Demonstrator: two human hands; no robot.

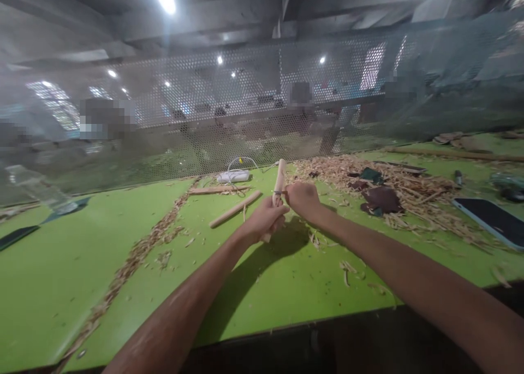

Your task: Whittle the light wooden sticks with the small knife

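My left hand (265, 219) is closed around the lower part of a pale wooden stick (280, 178) and holds it upright over the green table (82, 265). My right hand (302, 198) is a fist beside it, gripping a small knife whose blade (279, 193) lies across the stick. Both forearms reach out from the near edge. Another wooden stick (234, 208) lies flat on the table just left of my hands, and a third (213, 189) lies behind it.
A heap of wood shavings (393, 191) covers the table to the right, with dark pieces of cloth or leather (380, 199) on it. A phone (493, 221) lies far right. A white power strip (233, 176) sits by the perforated screen (245, 106). A trail of shavings (135, 259) runs left.
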